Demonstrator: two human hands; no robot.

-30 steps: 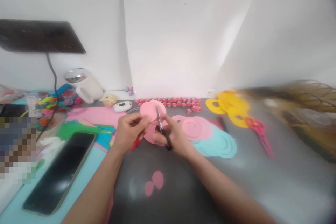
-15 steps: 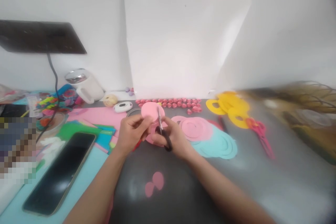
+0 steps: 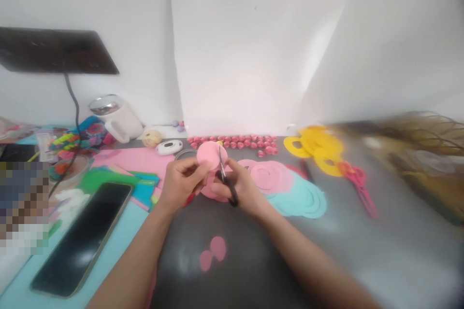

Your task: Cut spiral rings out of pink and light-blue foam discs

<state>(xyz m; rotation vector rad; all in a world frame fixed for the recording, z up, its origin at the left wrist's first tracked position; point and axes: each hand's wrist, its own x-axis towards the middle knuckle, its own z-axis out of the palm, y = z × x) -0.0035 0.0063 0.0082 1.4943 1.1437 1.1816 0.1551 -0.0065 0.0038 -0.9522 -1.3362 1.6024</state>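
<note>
Between the thumb and fingers of my left hand (image 3: 184, 179) is a round pink paper piece (image 3: 208, 155), held up above the table. My right hand (image 3: 241, 187) grips black-handled scissors (image 3: 227, 186), fingers in the handles. Their blades point up and lie against the right edge of the pink paper. Behind and below the hands is more pink paper, partly hidden. Pink paper rings (image 3: 267, 176) lie just right of my right hand, overlapping light blue paper rings (image 3: 302, 202). Two small darker pink discs (image 3: 217, 248) rest on the table nearer to me.
A phone (image 3: 83, 239) lies at left on light blue paper, near coloured sheets. Rows of rolled pink paper pieces (image 3: 250, 143) line the back. Yellow rings (image 3: 319, 147) and pink scissors (image 3: 358, 186) sit to the right. A white mug (image 3: 121, 118) stands back left.
The pink paper piece has turned or shifted slightly to the right against the scissor blades. The scissors have tilted a little. Both hands stay in nearly the same place.
</note>
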